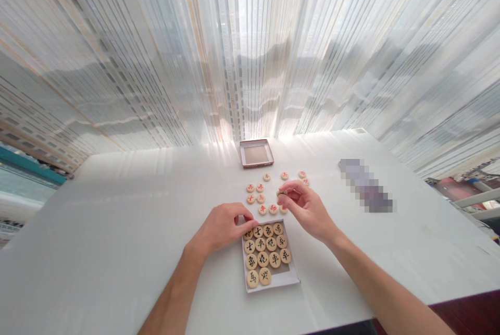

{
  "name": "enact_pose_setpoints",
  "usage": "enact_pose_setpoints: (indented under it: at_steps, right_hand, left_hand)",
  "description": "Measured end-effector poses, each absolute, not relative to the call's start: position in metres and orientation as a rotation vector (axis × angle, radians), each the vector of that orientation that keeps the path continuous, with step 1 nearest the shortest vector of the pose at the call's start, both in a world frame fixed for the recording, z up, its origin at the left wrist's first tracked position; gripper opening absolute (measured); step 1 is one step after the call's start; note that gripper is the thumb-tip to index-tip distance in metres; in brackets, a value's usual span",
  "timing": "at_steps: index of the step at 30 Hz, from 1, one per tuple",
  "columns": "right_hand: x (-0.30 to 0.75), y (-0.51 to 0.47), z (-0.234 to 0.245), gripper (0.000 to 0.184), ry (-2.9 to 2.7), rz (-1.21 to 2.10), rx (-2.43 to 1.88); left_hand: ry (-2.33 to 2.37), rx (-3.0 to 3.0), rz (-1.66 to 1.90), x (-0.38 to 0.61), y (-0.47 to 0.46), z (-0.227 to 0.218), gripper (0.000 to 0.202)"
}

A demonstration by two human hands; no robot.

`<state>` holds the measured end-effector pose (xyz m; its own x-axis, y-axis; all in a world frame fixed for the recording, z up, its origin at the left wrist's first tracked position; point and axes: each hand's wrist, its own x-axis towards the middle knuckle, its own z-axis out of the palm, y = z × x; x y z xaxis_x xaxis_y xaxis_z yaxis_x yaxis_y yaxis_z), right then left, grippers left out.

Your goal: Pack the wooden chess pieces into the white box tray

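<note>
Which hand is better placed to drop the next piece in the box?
Probably the right hand: it pinches a piece just beyond the box. The left hand seems only to rest its fingertips on a boxed piece at the far left corner.

A shallow brown-rimmed lid (257,152) sat at the far edge of the white bench (117,220), before sheer striped curtains (250,48) lit by daylight.

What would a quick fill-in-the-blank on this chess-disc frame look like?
1. The discs packed in the box carry ____ characters.
2. The loose discs on the table carry ____ characters.
3. The hand pinching a single disc over the loose ones is the person's ____ one.

Missing words: black; red; right.
</note>
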<state>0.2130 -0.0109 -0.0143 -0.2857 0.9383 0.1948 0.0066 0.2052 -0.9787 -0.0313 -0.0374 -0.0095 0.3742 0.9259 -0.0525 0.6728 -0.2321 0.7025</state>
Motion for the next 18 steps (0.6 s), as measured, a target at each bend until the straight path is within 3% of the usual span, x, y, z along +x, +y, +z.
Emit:
enact_pose_setpoints:
  at_steps: [10, 18]
  right_hand:
    - [0.213, -0.015, -0.009, 0.021, -1.648, 1.409, -0.971]
    - [0.215, -0.024, -0.001, 0.009, -1.876, 1.621, -0.819]
  left_hand:
    - [1.322, 1.982, 0.473, -0.033, -0.037, -0.01, 0.02]
    - [1.321, 2.001, 0.493, -0.033, -0.037, -0.01, 0.021]
